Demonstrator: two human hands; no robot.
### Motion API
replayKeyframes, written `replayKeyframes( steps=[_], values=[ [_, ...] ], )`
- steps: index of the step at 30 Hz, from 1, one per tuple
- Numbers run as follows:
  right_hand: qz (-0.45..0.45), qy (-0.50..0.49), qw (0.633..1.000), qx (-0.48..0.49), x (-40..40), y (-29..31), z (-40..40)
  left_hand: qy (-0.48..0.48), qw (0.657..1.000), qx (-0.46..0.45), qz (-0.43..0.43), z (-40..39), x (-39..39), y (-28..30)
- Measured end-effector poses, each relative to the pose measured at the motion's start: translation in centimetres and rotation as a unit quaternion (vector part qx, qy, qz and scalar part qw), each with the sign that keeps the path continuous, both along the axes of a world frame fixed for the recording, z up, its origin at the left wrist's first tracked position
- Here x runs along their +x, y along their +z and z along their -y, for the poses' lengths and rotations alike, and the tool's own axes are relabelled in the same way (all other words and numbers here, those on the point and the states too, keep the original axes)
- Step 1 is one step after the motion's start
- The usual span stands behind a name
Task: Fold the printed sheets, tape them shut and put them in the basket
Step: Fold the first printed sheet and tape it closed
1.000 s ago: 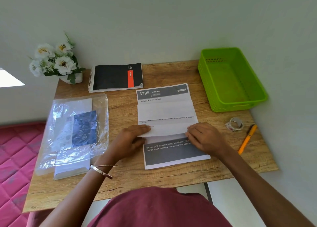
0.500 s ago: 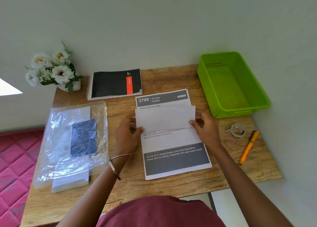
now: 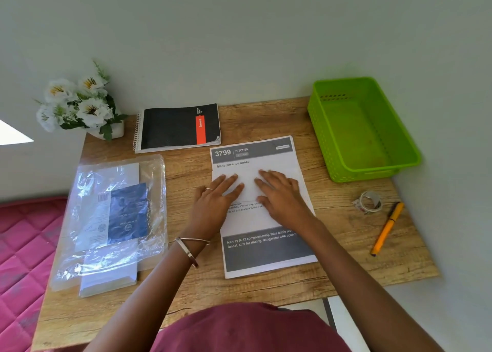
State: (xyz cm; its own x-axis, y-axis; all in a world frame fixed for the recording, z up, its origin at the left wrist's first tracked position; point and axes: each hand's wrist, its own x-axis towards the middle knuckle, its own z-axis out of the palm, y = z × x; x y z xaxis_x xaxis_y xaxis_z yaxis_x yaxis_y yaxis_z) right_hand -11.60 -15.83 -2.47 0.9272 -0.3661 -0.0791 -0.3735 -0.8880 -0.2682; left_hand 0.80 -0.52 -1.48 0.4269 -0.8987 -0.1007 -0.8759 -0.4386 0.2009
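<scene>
The printed sheet lies flat in the middle of the bench, its long axis running near to far and tilted slightly, with the header "3799 KITCHEN" at the far end and a dark band of text at the near end. A folded white piece lies across the sheet's upper half, directly under both hands.

The left hand rests palm down on the left part of that folded piece, fingers straight and spread, pointing away and slightly right. The right hand lies just beside it on the right part, fingers also straight, pointing away and slightly left. Neither hand grasps anything; both press flat on the paper, which reads as flattening a crease.

The roll of tape sits on the bench to the right of the sheet, nearer the right hand, with an orange pen just beyond it. The green basket stands at the far right corner, also on the right hand's side, with no paper visible in it.
</scene>
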Motion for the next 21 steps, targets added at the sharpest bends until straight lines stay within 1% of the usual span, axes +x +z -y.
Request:
replayKeyframes(
  steps=[2,4,8,11,13,15,16,19,21],
  values=[
    [-0.024,0.003,1.000,-0.004,0.5,0.0,-0.3,-0.015,1.000,0.023,0.013,0.4,0.0,0.3],
    [-0.043,-0.002,0.999,-0.007,0.5,0.3,0.1,-0.028,0.999,0.024,0.017,0.3,0.5,-0.1],
    [-0.061,-0.031,0.998,-0.010,-1.2,1.2,2.5,-0.055,0.998,0.041,-0.014,0.1,1.8,-0.3],
    [-0.069,-0.013,0.997,-0.040,-2.8,0.9,4.4,-0.066,0.997,0.016,-0.029,0.2,2.8,-0.3],
    [-0.037,0.026,0.993,-0.109,-3.2,0.6,5.0,-0.087,0.996,-0.003,-0.002,0.2,3.2,-0.5],
    [0.000,0.068,0.982,-0.175,-3.6,0.1,5.3,-0.108,0.994,-0.003,0.024,0.1,3.4,-0.6],
    [0.026,0.087,0.977,-0.191,-3.7,-0.2,5.3,-0.121,0.992,-0.004,0.036,0.1,3.5,-0.6],
    [0.140,0.127,0.958,-0.215,-3.9,-0.4,5.3,-0.145,0.985,-0.017,0.090,-0.4,3.7,-0.2],
    [0.205,0.117,0.947,-0.216,-3.7,-0.3,5.3,-0.133,0.984,-0.048,0.110,-0.8,3.8,-0.3]
  ],
)
